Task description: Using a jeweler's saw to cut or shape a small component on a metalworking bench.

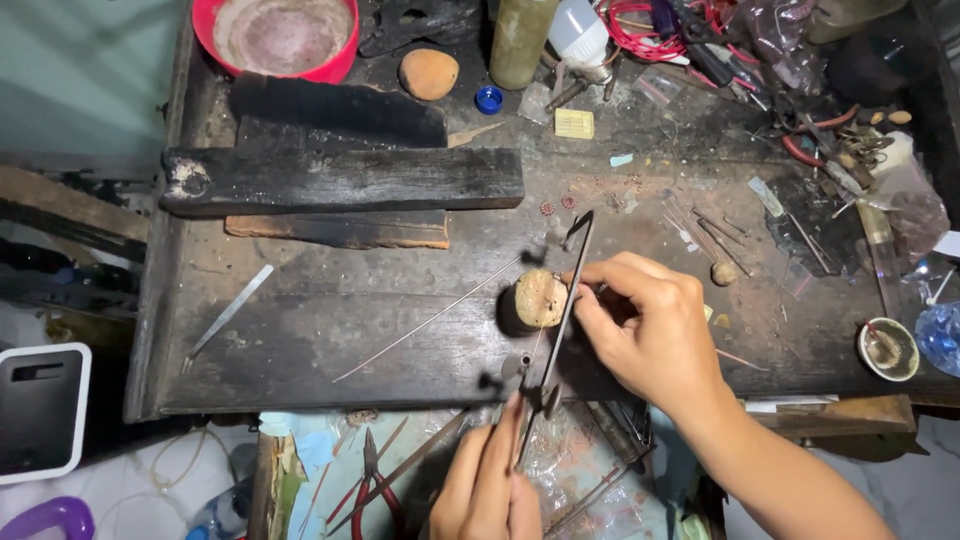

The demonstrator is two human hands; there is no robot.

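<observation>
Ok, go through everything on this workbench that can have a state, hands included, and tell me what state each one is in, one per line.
Thin metal jeweller's saw frame: tilted, held at both ends over the bench.
Left hand: closed on the saw's lower end.
Right hand: pinching something small beside the saw frame.
Short round wooden peg: upright on the bench.
Red plastic bowl: upright, dusty inside.
Red-handled pliers: lying below the bench, untouched.

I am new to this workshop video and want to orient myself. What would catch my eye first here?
At the centre, the right hand steadies something small at a round wooden peg, while the left hand holds the handle of a thin saw frame at the bench's near edge. Behind them lie charred wooden blocks, and a red bowl stands at the far left corner.
</observation>
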